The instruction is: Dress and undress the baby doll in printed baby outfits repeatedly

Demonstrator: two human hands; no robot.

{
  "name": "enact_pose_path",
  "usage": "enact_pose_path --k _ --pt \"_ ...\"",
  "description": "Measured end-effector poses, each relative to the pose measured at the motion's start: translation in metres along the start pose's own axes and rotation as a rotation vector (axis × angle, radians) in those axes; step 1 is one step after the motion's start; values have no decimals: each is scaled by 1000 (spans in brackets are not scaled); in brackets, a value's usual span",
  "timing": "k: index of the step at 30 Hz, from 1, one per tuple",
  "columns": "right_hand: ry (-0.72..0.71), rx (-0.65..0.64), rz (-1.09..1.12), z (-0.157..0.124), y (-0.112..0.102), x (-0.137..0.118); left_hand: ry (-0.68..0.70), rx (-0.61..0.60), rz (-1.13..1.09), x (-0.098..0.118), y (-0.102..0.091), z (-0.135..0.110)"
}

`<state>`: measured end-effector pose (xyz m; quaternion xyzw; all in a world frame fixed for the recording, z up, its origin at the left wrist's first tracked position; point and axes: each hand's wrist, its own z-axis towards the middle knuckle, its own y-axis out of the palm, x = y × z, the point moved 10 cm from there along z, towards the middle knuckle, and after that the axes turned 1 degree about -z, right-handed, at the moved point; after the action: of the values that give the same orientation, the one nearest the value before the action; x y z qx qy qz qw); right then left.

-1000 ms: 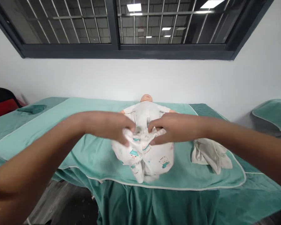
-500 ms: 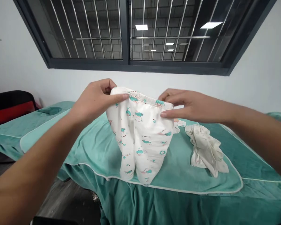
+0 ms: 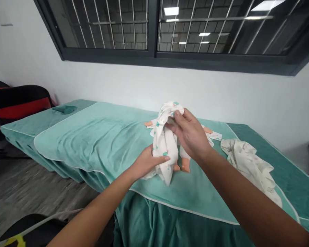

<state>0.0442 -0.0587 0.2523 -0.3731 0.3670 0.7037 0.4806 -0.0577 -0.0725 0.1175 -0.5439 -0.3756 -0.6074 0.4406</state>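
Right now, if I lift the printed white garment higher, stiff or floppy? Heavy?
Probably floppy: the printed white garment bends over at the right hand and falls in soft folds. Likely light for its size, since its fabric looks thin and the right hand pinches only its top part. Its end may swing, as it hangs loose below the left hand.

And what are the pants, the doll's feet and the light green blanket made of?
The pants look like thin, matt cotton: they droop in soft folds. The doll's feet could be plastic or rubber, as they look smooth and evenly coloured. The light green blanket seems plush, maybe polyester, with a soft sheen along its wrinkles.
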Motion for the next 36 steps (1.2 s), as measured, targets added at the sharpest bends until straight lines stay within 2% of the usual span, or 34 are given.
enact_pose_path --k 2,4,6,7,9,10,12,14,15,16,18,20,22,24,26,28,30,32,34,36 --pt "2 56 -17 14 -19 1 42 147 35 4 -14 0" --pt "88 141 -2 16 -43 17 240 357 94 33 -37 -3" --pt "288 240 32 -2 -62 54 416 489 134 64 -50 -6" --pt "427 283 47 -21 -66 78 453 538 136 73 -55 -6" --pt "718 321 58 -70 -58 126 410 639 141 76 -65 1" --pt "849 291 91 -97 -44 146 356 690 169 71 -69 7" --pt "1016 139 185 -138 -9 171 223 739 304 54 -71 25" --pt "1072 7 175 -157 9 178 43 664 522 24 -65 55" --pt "1060 -34 119 -157 8 177 -55 585 636 6 -60 70" --pt "1027 -60 34 -151 -1 173 -151 494 735 -13 -54 83" --pt "908 -75 -185 -122 -36 161 -263 346 868 -41 -41 101" --pt "718 -45 -417 -76 -84 144 -182 268 911 -43 -21 112" --pt "435 57 -672 -20 -139 123 -58 207 814 -35 2 117" --pt "247 192 -828 29 -193 118 -83 134 614 -39 22 120" --pt "233 315 -942 70 -246 136 -241 109 399 -57 33 123" --pt "336 353 -995 103 -289 169 -378 113 183 -77 39 129" --pt "424 260 -984 131 -310 201 -445 106 -57 -92 46 138" --pt "484 159 -983 150 -320 223 -463 60 -252 -101 54 150" --pt "542 88 -1001 164 -320 233 -457 8 -353 -104 58 161" --pt "531 31 -1001 178 -311 233 -484 -27 -394 -105 57 169"
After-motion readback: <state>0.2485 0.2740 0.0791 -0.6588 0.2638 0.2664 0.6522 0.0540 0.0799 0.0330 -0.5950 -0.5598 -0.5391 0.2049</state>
